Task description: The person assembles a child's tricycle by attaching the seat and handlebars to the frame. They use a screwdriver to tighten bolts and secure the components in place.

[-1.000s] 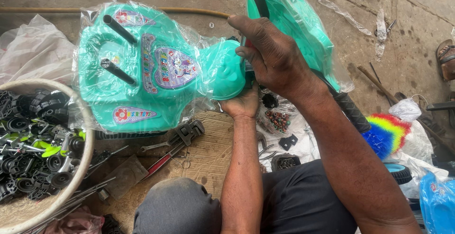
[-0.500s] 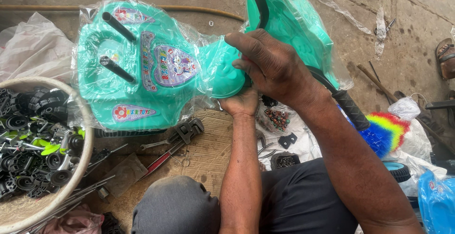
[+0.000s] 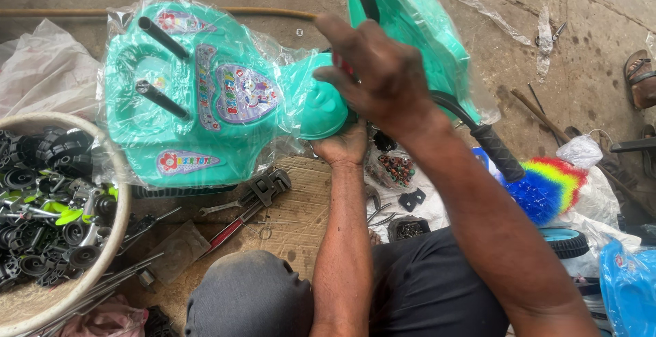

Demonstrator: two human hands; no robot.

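A teal plastic ride-on toy car body [image 3: 205, 105], wrapped in clear plastic, lies tilted in front of me with two black pegs sticking up. My left hand [image 3: 345, 147] grips it from below, under its round front knob [image 3: 321, 108]. My right hand [image 3: 383, 77] is on top at the joint between the body and a second teal part [image 3: 424, 30]. It is closed on a red-handled tool [image 3: 344, 68] that barely shows. A black handlebar grip [image 3: 497, 152] with a rainbow tassel [image 3: 550, 187] sticks out to the right.
A round basin [image 3: 116, 221] of black plastic parts stands at the left. A pipe wrench [image 3: 263, 188], red-handled pliers [image 3: 229, 231] and metal rods [image 3: 102, 289] lie on the wooden board. Bags of small parts [image 3: 393, 170], a wheel [image 3: 564, 240], a blue bag [image 3: 625, 282] and a sandal [image 3: 642, 74] surround me.
My right hand has turned and shifted slightly up over the joint, its fingers spreading a little. The toy body and left hand stay nearly still.
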